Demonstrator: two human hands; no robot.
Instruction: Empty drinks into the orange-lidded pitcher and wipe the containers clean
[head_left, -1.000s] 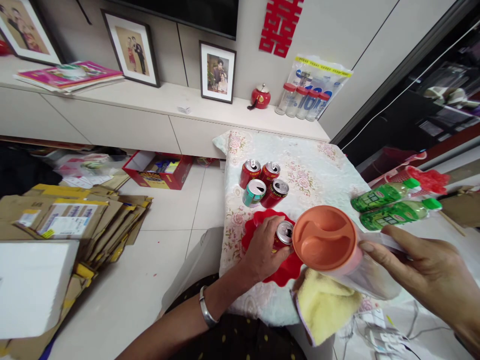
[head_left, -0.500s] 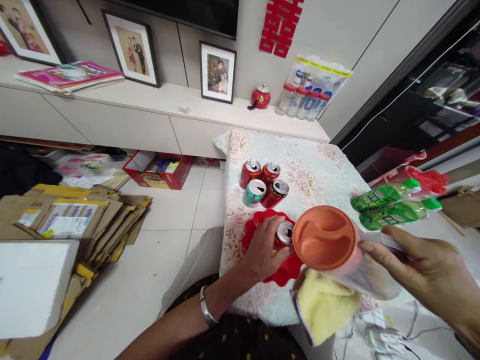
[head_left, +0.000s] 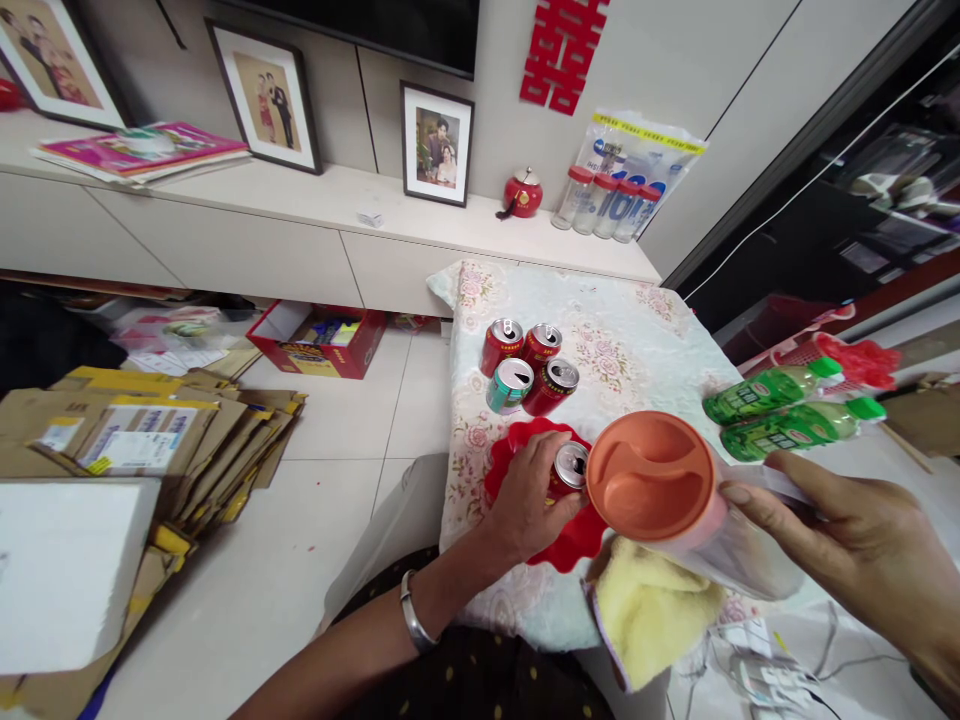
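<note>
A left hand (head_left: pixel 529 495) wraps around a red can (head_left: pixel 568 478) at the scalloped red tray (head_left: pixel 559 552), while the right hand (head_left: pixel 862 540) grips the handle of a tilted clear jug (head_left: pixel 651 475), its orange lid just beside the can's top. Four more cans (head_left: pixel 547 395) stand grouped beyond the tray on a flowered tablecloth (head_left: pixel 600 300), with two green bottles (head_left: pixel 784 430) lying to the right and a yellow cloth (head_left: pixel 652 615) below the jug.
</note>
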